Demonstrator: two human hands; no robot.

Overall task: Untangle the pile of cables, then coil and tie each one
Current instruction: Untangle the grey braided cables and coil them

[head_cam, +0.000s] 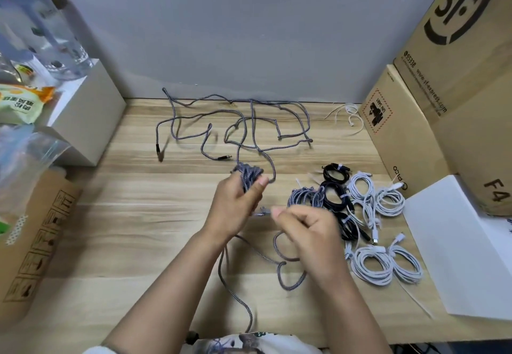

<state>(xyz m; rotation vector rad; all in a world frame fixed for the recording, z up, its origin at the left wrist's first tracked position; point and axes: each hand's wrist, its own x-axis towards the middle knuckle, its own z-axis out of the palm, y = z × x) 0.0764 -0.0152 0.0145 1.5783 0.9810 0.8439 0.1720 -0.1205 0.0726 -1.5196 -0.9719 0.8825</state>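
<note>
Item: braided cable coil (248, 174), gripped in our left hand (235, 204), fingers curled round the bundle above the table (138, 215). Our right hand (302, 229), just right of it, curled; we cannot tell what it pinches. Loose braided cables (241, 121) lie beyond the grip; tied coils (371, 262) right of it.

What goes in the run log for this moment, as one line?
stage: coiling grey braided cable | left hand: grips coil | right hand: pinches loose strand | loose grey cables: uncoiled | tied coils: at right
</note>
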